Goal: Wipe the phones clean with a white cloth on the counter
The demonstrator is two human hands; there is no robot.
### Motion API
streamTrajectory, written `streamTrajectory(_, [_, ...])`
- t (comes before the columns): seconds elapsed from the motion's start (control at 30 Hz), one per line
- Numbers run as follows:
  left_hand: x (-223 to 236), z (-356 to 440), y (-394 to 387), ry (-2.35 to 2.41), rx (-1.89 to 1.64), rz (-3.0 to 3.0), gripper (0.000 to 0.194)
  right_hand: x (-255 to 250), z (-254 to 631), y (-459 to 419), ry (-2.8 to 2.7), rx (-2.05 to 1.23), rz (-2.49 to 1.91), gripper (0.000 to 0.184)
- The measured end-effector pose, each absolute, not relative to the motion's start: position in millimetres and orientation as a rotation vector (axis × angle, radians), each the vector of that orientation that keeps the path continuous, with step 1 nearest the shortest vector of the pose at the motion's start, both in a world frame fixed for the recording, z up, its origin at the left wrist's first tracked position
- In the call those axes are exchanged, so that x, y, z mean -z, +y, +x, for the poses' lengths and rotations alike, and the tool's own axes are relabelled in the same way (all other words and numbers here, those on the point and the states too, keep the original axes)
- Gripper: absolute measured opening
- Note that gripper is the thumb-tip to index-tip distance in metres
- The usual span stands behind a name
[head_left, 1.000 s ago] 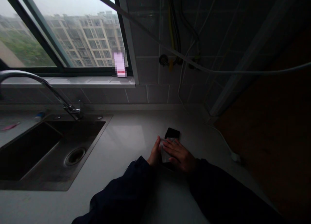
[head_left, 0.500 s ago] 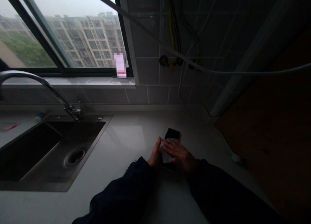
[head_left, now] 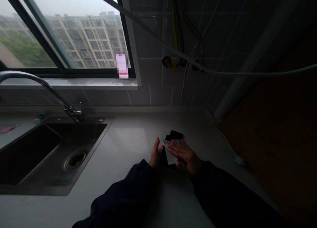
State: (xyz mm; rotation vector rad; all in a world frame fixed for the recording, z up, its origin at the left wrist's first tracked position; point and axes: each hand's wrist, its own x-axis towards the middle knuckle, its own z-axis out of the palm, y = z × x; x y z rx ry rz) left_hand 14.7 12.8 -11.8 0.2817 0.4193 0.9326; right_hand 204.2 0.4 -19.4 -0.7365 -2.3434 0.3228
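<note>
The right hand (head_left: 185,157) rests on a translucent film (head_left: 170,156) over a dark flat object (head_left: 163,158) on the desk (head_left: 138,139), its fingers (head_left: 178,149) extended, not gripping. The left hand (head_left: 155,154) stands open beside the object. Caution: uneven finger pressure could slide the film out of position.

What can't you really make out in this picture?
In the head view:
- the dark object: the pale sheet and right hand cover much of it, so its shape is hidden
- the item on the windowsill: blurred into blocks
- the tap: cut off by the left edge
- the pink thing beside the sink: too small and dim to name
</note>
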Motion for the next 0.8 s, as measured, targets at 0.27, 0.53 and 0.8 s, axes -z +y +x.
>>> streamTrajectory(0.27, [-7,7,8,0.455,-0.963,0.215,0.077,-2,201,-17,-2.358,-0.476,-0.468,0.078])
streamTrajectory(0.53, [11,5,18,0.500,-0.986,0.245,0.074,6,202,-8,-2.317,-0.332,-0.662,0.074])
streamTrajectory(0.8, [28,5,21,0.472,-1.103,0.273,0.078,8,202,-7,-2.249,-0.228,-0.761,0.066])
